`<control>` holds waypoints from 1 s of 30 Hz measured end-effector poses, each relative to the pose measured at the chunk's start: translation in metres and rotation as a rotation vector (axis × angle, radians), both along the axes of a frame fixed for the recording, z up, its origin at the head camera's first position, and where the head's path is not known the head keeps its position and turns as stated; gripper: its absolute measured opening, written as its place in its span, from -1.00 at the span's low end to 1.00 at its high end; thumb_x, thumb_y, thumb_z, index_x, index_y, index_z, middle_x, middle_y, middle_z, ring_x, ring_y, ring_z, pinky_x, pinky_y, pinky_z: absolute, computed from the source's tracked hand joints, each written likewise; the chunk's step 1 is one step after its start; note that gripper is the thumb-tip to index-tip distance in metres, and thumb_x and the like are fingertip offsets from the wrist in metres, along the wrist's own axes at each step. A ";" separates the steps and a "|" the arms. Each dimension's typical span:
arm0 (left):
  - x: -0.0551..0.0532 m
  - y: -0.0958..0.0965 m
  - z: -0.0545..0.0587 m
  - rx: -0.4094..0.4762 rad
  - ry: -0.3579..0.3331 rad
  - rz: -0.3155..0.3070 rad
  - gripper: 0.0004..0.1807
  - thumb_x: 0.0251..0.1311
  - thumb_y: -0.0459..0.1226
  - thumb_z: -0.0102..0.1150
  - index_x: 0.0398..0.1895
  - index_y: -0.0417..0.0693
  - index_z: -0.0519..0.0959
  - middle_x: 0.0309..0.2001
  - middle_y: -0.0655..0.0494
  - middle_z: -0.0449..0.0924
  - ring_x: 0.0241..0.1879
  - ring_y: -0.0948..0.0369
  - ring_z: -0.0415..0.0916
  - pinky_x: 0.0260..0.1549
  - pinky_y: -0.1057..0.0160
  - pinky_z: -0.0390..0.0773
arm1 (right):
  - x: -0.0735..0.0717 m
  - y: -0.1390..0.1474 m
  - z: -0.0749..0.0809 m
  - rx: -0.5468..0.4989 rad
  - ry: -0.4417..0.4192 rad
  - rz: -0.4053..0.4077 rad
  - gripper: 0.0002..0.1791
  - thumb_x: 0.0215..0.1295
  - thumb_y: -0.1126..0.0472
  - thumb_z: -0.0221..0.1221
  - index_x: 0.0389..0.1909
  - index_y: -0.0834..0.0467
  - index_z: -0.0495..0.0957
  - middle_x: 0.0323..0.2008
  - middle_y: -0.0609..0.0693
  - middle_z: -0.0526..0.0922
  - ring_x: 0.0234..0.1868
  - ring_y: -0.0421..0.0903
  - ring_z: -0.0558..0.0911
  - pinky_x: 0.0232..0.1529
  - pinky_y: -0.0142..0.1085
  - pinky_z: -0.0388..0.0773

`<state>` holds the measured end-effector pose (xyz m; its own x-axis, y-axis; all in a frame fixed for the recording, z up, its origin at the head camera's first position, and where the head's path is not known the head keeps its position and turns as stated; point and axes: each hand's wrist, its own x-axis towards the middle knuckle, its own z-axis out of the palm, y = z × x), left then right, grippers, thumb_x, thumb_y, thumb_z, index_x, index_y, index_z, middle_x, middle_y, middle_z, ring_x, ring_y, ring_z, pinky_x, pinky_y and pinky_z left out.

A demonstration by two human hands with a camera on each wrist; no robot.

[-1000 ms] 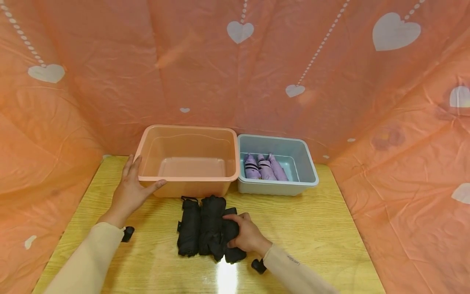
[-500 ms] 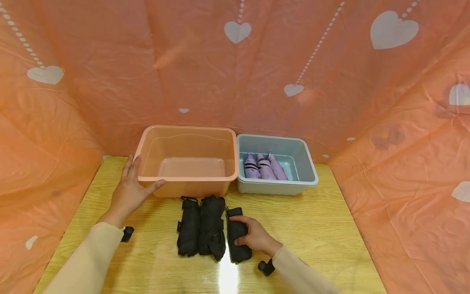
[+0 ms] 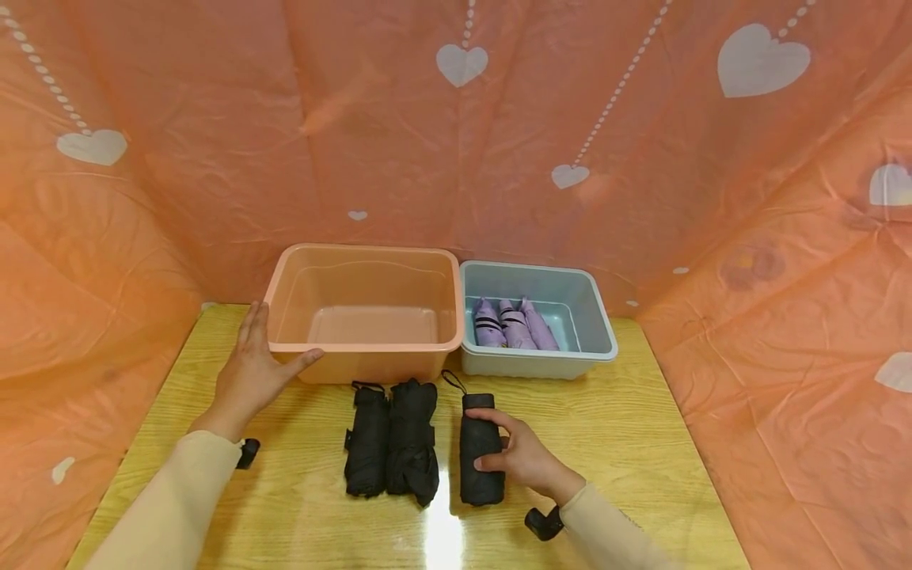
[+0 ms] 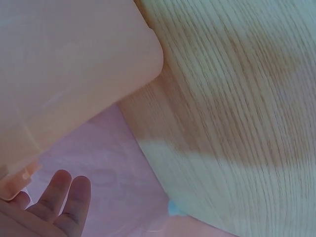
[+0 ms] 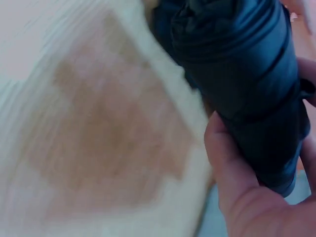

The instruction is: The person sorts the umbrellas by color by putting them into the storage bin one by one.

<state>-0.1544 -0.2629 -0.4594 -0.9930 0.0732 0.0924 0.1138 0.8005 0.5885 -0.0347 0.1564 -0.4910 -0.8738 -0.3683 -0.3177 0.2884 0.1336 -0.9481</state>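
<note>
My right hand [image 3: 526, 453] grips a black folded umbrella [image 3: 479, 443], thumb along one side and fingers along the other; its wrist loop points toward the bins. The right wrist view shows the wrapped umbrella [image 5: 242, 84] close up between thumb and fingers. To its left, two more black folded umbrellas [image 3: 367, 443] [image 3: 412, 435] lie side by side on the table. My left hand [image 3: 249, 372] rests at the near left corner of the orange bin [image 3: 363, 348], its fingers fairly straight and the thumb spread along the front rim. In the left wrist view two fingers [image 4: 76, 202] show beside the bin wall.
Right beside the orange bin stands a grey-blue bin [image 3: 537, 364] holding purple folded umbrellas [image 3: 516, 326]. Both sit at the back of the wooden table [image 3: 606, 443]. An orange curtain [image 3: 385, 119] with white hearts hangs behind and at the sides.
My right hand has drawn the third black umbrella to the right, away from the other two, and it now lies straighter with its loop showing. The left hand has stayed at the orange bin.
</note>
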 end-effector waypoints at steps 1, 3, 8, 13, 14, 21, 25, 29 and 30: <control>0.000 -0.001 0.000 0.003 0.003 0.000 0.35 0.12 0.37 0.18 0.59 -0.06 -0.47 0.59 -0.03 -0.55 0.38 -0.45 -0.03 -0.20 -0.44 0.40 | 0.000 0.001 0.006 -0.005 -0.002 0.002 -0.16 0.12 0.51 0.33 0.45 0.08 0.33 0.27 0.32 0.35 0.01 0.19 0.63 -0.13 0.03 0.63; 0.001 -0.002 -0.001 0.009 0.007 0.001 0.35 0.12 0.37 0.19 0.59 -0.07 -0.46 0.59 -0.03 -0.54 0.37 -0.46 -0.01 -0.18 -0.45 0.39 | 0.000 0.002 0.017 -0.005 0.005 0.009 -0.17 0.13 0.50 0.34 0.45 0.06 0.34 0.31 0.32 0.30 0.04 0.21 0.62 -0.12 0.04 0.63; 0.000 -0.003 0.000 0.031 0.011 -0.003 0.35 0.12 0.36 0.21 0.60 -0.08 -0.44 0.59 -0.04 -0.55 0.36 -0.47 -0.01 -0.10 -0.51 0.32 | -0.005 0.003 0.045 -0.001 0.044 0.042 -0.17 0.15 0.49 0.33 0.45 -0.01 0.34 0.36 0.28 0.26 0.10 0.22 0.59 -0.09 0.05 0.62; 0.000 -0.004 0.002 0.043 0.010 -0.006 0.35 0.11 0.36 0.21 0.60 -0.09 -0.42 0.59 -0.03 -0.54 0.35 -0.47 0.01 -0.08 -0.51 0.31 | -0.014 -0.002 0.076 -0.021 0.088 0.088 -0.15 0.14 0.53 0.31 0.46 0.01 0.32 0.35 0.27 0.27 0.09 0.22 0.60 -0.07 0.06 0.61; 0.000 -0.003 0.002 0.045 0.008 -0.006 0.35 0.11 0.36 0.21 0.60 -0.09 -0.42 0.59 -0.03 -0.55 0.35 -0.47 0.02 -0.08 -0.50 0.31 | -0.017 -0.003 0.082 -0.022 0.095 0.094 -0.15 0.14 0.53 0.31 0.45 0.01 0.33 0.34 0.27 0.28 0.08 0.22 0.60 -0.07 0.06 0.61; 0.000 -0.003 0.002 0.066 0.000 -0.003 0.35 0.10 0.37 0.21 0.60 -0.07 -0.41 0.59 -0.03 -0.53 0.35 -0.47 0.01 -0.09 -0.50 0.32 | -0.039 -0.014 0.115 -0.023 0.159 0.122 -0.19 0.13 0.55 0.29 0.41 0.03 0.37 0.28 0.28 0.33 0.07 0.23 0.61 -0.07 0.08 0.61; -0.001 -0.003 -0.001 0.079 0.004 -0.007 0.35 0.09 0.38 0.21 0.61 -0.04 -0.41 0.59 0.00 -0.53 0.35 -0.47 0.02 -0.09 -0.49 0.33 | -0.053 -0.022 0.128 -0.023 0.184 0.119 -0.22 0.14 0.55 0.29 0.40 0.06 0.38 0.28 0.26 0.34 0.08 0.22 0.60 -0.06 0.08 0.61; 0.000 -0.002 -0.002 0.083 0.007 -0.005 0.35 0.08 0.39 0.21 0.61 -0.02 -0.41 0.59 0.02 -0.53 0.34 -0.48 0.04 -0.13 -0.49 0.35 | -0.067 -0.032 0.136 -0.025 0.190 0.103 -0.23 0.15 0.56 0.29 0.40 0.10 0.38 0.30 0.27 0.32 0.11 0.22 0.59 -0.04 0.07 0.60; 0.001 -0.002 -0.002 0.084 0.006 -0.002 0.35 0.07 0.39 0.21 0.61 -0.01 -0.41 0.59 0.02 -0.53 0.34 -0.48 0.04 -0.13 -0.49 0.35 | -0.070 -0.035 0.138 -0.025 0.185 0.101 -0.23 0.15 0.56 0.29 0.40 0.11 0.38 0.30 0.28 0.33 0.12 0.22 0.58 -0.04 0.07 0.60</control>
<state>-0.1537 -0.2651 -0.4618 -0.9923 0.0675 0.1042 0.1194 0.7482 0.6526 -0.1044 0.1219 -0.3532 -0.8748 -0.4623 -0.1448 0.0953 0.1288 -0.9871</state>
